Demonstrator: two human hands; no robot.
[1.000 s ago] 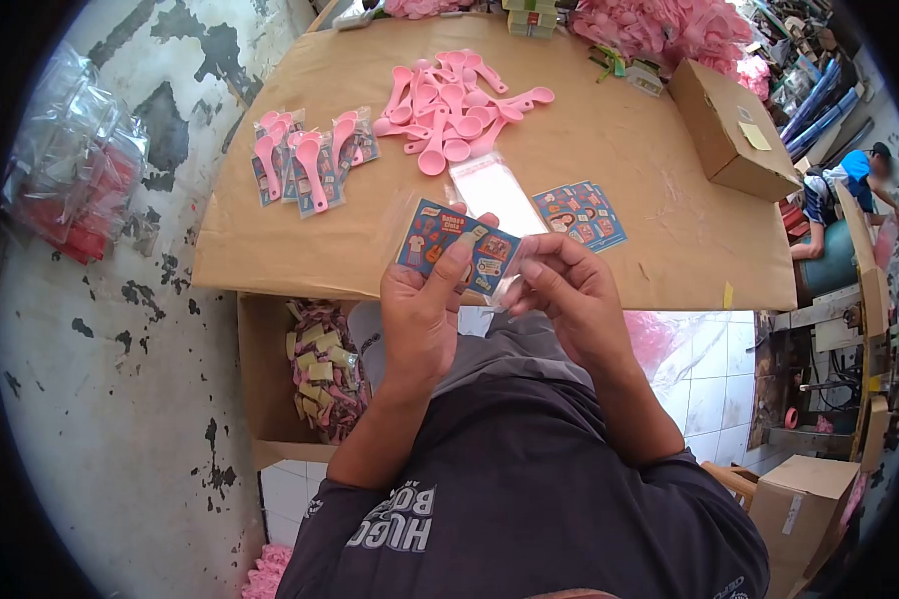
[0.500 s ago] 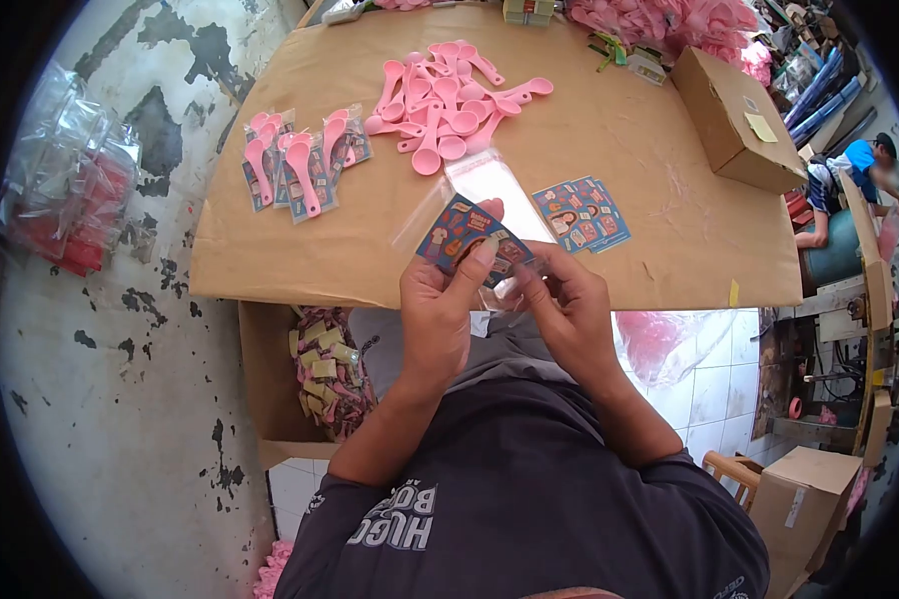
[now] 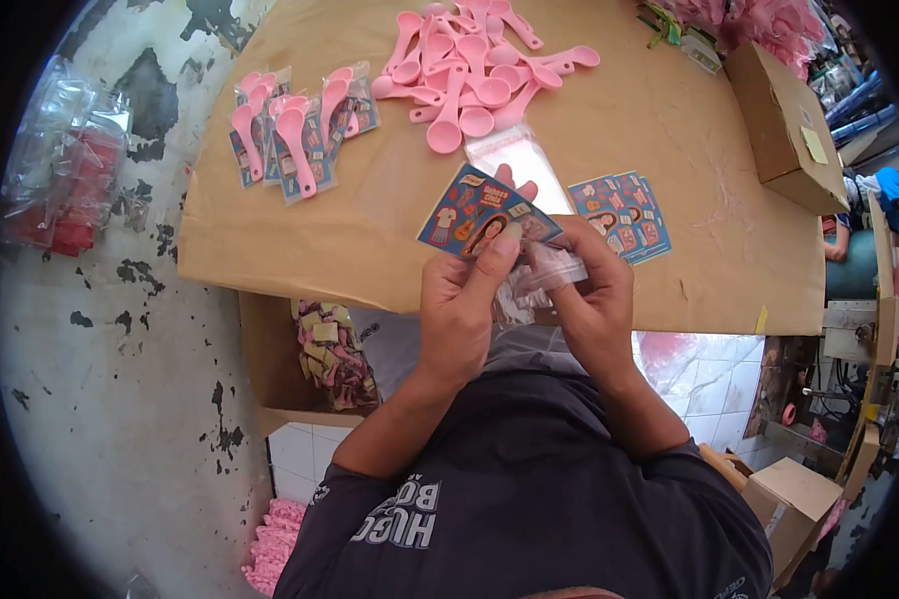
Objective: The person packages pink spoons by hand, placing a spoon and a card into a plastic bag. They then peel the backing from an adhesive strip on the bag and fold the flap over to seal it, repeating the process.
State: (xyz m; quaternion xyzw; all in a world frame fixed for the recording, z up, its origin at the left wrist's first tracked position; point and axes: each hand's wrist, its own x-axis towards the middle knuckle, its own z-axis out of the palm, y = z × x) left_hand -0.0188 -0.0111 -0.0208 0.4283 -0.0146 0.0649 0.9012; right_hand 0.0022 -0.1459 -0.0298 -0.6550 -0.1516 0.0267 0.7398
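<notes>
While clear and red plastic bags (image 3: pixel 65 190) hang against the wall (image 3: pixel 160 329) at far left, a small group of finished-looking packets (image 3: pixel 292 150) lies on the brown-covered table (image 3: pixel 370 265), each visible one pairing a pink spoon with a printed card in clear wrapping. Below the table's edge, an open carton (image 3: pixel 260 374) holds many small pink and pale yellow pieces (image 3: pixel 330 359); whether these are packed the same way I cannot tell.

Further right, a heap of loose spoons (image 3: pixel 474 60) sits unwrapped, so by the look of it most of the spoons on the table remain unpacked. Just below the heap lie white and clear sleeves (image 3: pixel 519 160), flat and partly behind the fingers.

Close together at the near edge, the hands work on one set. The left hand (image 3: pixel 459 314) grips a printed card (image 3: pixel 449 215) between thumb and fingers, picture side up; the right hand (image 3: pixel 599 304) pinches crumpled clear plastic (image 3: pixel 559 272) at the card's right end. How far the card is inside it, I cannot tell, and no spoon shows with it.

Right of the hands, more cards (image 3: pixel 634 225) lie overlapped and loose. Beyond them stands a cardboard box (image 3: pixel 789 130), with another person (image 3: pixel 891 190) at far right.
</notes>
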